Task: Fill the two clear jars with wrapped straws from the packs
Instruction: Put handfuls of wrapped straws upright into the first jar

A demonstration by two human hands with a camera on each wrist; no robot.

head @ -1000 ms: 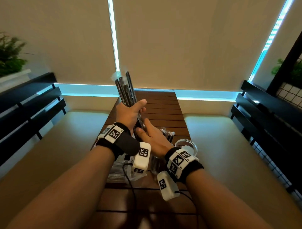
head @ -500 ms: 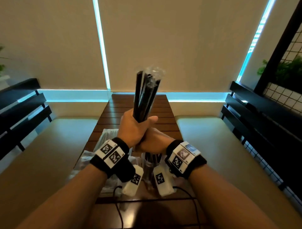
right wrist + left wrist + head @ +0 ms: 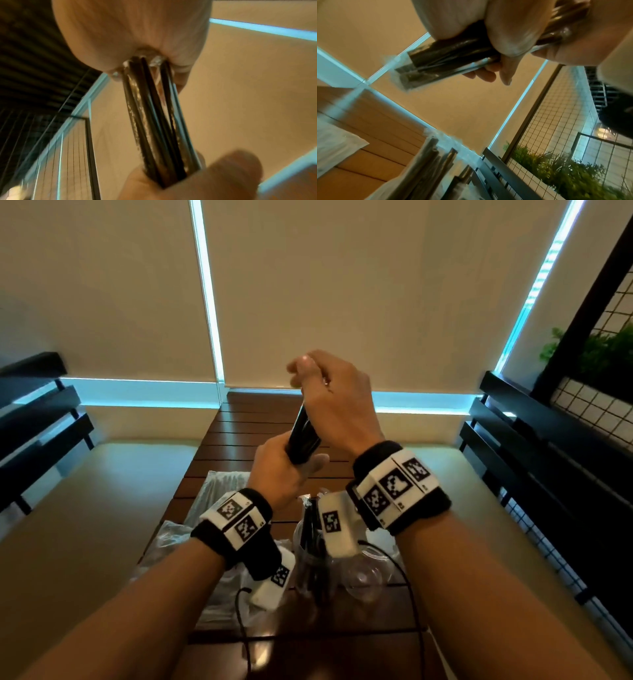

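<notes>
Head view: left hand (image 3: 286, 470) clenches the lower end of the bundle of wrapped straws (image 3: 303, 434); right hand (image 3: 337, 400) closes round its upper end, above the desk (image 3: 239, 433).
Jars: below the wrists, one clear jar (image 3: 313, 559) already holds dark straws; the second jar (image 3: 368, 570) beside it looks empty. Opened packs (image 3: 219, 491) lie to the left.
Left wrist view: fingers (image 3: 508, 31) wrap the bundle's (image 3: 447, 54) middle, its wrapper ends poking free; straws in the jar (image 3: 435, 159) rise below.
Right wrist view: the grip (image 3: 137, 33) holds the straws' (image 3: 154, 115) top; they splay and cross between the hands.
Risk: a splayed straw could catch the jar rim or slip out, since the bundle is loose.
Room: desk is narrow, jars near its near edge; open space above them for lowering.
</notes>
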